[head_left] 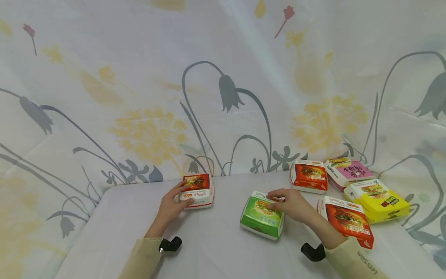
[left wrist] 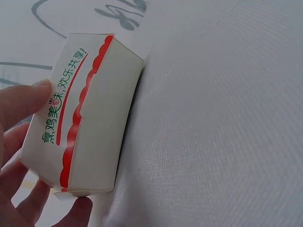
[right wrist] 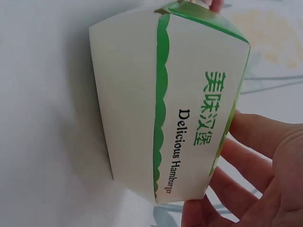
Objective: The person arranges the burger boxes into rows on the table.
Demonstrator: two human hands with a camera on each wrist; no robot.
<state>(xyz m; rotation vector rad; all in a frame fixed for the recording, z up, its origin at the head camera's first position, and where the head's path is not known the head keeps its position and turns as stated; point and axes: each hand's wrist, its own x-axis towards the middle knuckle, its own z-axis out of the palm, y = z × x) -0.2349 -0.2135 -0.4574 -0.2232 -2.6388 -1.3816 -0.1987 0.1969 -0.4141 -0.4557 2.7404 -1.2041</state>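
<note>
Left hand [head_left: 171, 204] grips the red box [head_left: 205, 193], centre-left; right hand [head_left: 292, 203] grips the green box [head_left: 258, 219], lower centre. Caution: excessive finger pressure may dent either lid.

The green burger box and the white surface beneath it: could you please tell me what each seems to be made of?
Green burger box: probably thin folded card, smooth and printed, with a slight gloss; its flat panels meet at crisp creases.
White surface: looks like matte woven cloth, given the fine ribbed texture in the left wrist view, though a textured plastic cover is possible.
</note>
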